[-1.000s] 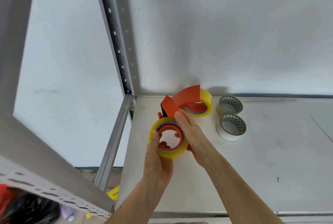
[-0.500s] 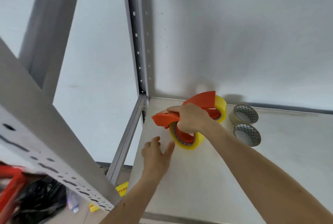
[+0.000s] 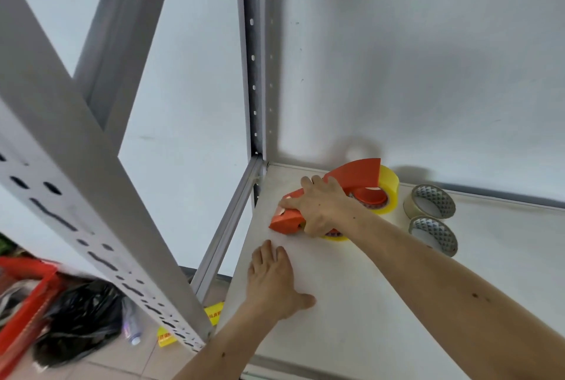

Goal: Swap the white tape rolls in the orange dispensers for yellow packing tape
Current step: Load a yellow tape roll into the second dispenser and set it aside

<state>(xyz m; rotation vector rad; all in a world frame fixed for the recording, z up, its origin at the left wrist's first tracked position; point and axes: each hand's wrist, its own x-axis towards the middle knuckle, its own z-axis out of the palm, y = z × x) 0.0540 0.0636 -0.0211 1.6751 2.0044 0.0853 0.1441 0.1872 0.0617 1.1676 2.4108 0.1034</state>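
Note:
My right hand (image 3: pixel 321 207) grips an orange tape dispenser (image 3: pixel 286 220) lying on the white shelf (image 3: pixel 382 303); a sliver of its yellow roll (image 3: pixel 336 237) shows under my wrist. Behind it, by the wall, stands a second orange dispenser (image 3: pixel 356 173) loaded with a yellow tape roll (image 3: pixel 389 188). Two white tape rolls (image 3: pixel 429 201) (image 3: pixel 434 234) lie flat to the right, one nearer than the other. My left hand (image 3: pixel 273 280) rests flat and empty on the shelf, fingers apart, just in front of the held dispenser.
A grey perforated upright (image 3: pixel 256 58) stands at the shelf's back left corner, and a slanted grey post (image 3: pixel 76 196) crosses the left. On the floor below left are a red crate (image 3: pixel 27 297), a black bag (image 3: pixel 79 318) and yellow labels (image 3: pixel 214 312).
My left hand let go of the yellow roll and dropped flat onto the shelf. My right hand carried the dispenser back and laid it down by the other one. The camera turned left.

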